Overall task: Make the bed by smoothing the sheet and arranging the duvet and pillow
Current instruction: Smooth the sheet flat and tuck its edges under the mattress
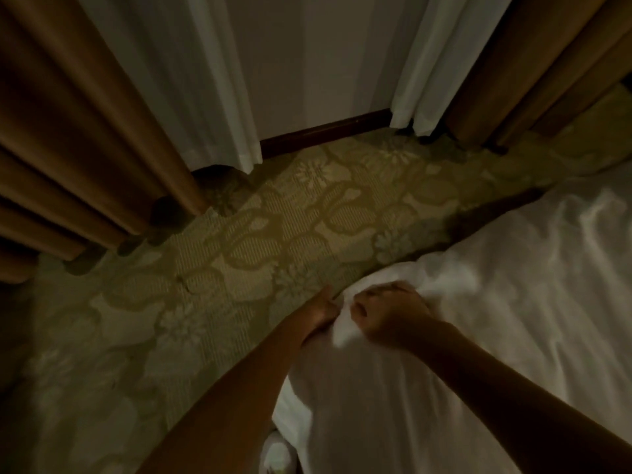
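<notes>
Head view, dim light. The white bedding [478, 302] fills the lower right of the frame, creased and rumpled, with its near edge bunched at the side of the bed; whether this layer is the sheet or the duvet cannot be told. Both hands meet at that bunched edge, just beside each other. The left hand [319, 311] lies along the fabric's outer margin, thumb on top and fingers hidden under the fold, holding the cloth. The right hand [388, 314] is curled into a fist on top of the bedding, gripping a gathered fold. Both forearms reach in from the bottom of the frame, the right one lying across the bedding. Dark marks on the back of the right hand are too blurred to read. Beside the bed, the carpet [239, 241] shows a large floral pattern in olive and beige. Brown curtains [68, 131] hang to the floor at left and right, each with a white sheer curtain [171, 80] on its inner side. Between them stands a pale wall [307, 56] with a dark skirting board [325, 131] at its foot.
</notes>
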Demonstrator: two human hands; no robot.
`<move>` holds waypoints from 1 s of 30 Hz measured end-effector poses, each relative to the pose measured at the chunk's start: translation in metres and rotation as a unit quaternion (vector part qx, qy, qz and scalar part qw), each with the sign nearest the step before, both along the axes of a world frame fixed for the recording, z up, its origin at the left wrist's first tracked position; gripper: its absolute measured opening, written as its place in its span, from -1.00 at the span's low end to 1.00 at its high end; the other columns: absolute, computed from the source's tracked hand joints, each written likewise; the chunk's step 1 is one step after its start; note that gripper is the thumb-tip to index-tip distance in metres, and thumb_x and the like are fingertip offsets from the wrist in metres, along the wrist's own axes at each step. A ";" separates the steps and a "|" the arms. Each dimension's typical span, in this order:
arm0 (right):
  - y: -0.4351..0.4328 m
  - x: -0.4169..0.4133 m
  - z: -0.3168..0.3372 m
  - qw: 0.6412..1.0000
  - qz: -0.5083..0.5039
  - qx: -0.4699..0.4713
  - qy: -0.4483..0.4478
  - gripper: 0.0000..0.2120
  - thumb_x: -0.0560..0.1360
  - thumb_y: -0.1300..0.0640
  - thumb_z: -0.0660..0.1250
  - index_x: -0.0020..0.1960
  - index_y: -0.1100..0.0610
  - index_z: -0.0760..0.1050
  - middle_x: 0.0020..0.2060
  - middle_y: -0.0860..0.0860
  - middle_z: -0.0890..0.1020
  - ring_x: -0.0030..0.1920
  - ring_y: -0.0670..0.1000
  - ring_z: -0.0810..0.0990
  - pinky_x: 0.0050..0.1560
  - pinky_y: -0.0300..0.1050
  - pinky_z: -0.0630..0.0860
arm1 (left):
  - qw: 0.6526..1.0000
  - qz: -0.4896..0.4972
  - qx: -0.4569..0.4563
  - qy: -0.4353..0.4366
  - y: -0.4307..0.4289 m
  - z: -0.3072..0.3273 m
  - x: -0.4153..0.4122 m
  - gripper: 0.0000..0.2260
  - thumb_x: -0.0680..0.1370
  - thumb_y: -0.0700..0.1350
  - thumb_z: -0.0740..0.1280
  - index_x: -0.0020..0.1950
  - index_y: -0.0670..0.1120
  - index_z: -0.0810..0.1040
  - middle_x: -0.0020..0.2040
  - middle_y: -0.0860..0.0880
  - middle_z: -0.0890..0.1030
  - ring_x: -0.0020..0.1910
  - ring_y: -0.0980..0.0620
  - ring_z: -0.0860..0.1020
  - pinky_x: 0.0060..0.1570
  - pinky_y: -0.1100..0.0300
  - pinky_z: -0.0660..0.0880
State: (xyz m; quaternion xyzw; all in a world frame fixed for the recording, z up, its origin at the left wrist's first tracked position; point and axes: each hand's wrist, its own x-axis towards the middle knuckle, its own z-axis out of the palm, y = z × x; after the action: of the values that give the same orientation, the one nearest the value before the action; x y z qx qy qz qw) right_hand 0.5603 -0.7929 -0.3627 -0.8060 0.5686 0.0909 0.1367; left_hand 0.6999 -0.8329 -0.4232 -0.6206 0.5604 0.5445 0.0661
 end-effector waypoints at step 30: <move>-0.001 0.007 0.030 0.991 -0.045 -0.124 -0.020 -0.62 0.15 -0.05 0.56 -0.08 0.04 0.63 -0.27 0.00 0.63 -0.30 0.05 0.61 -0.19 -0.12 0.53 | 0.978 0.027 -0.162 0.127 -0.041 0.077 0.004 -0.37 0.39 -0.29 0.29 0.40 0.16 0.34 0.39 -0.06 0.42 0.36 -0.08 0.41 0.31 0.03 0.41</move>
State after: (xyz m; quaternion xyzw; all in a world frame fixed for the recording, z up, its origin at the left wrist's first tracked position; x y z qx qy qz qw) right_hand 0.5672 -0.7941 -0.3328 -0.7917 0.6087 -0.0027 0.0511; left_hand 0.7041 -0.8742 -0.3462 -0.5637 0.6278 0.5228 -0.1216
